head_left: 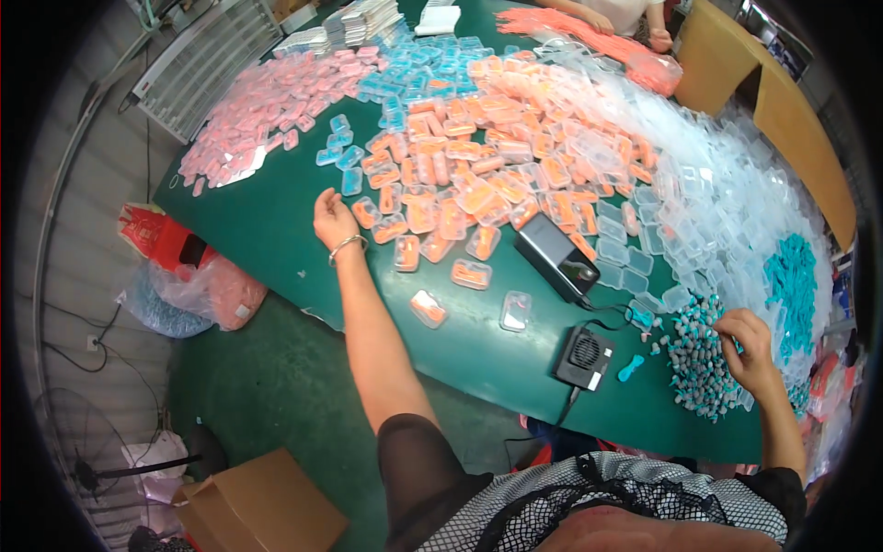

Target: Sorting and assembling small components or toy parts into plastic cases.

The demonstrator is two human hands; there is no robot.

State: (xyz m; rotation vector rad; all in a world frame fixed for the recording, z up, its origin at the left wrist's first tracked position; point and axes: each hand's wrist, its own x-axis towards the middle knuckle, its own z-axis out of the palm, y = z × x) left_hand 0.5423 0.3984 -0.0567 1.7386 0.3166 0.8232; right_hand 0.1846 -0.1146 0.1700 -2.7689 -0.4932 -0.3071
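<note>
My left hand [335, 221], a bangle at its wrist, hovers over the green table beside several small blue-filled clear cases [351, 180]. Its fingers are loosely bent and nothing shows in them. On the right, my right hand [750, 348] is at the edge of a heap of small grey-and-teal pieces [701, 368], thumb and fingers apart. A teal corded bundle [631, 369] lies left of that heap. Many clear cases with orange contents [469, 198] spread across the middle. Nearer me lie an orange-filled case [428, 309] and a clear case [516, 311].
A black power bank [557, 258] and a small black fan [584, 357] stand on the table, joined by cables. Pink cases [276, 115] are piled at far left, empty clear cases [708, 212] at right. Another person's hand [660, 40] is at the far edge. A cardboard box [262, 504] sits below.
</note>
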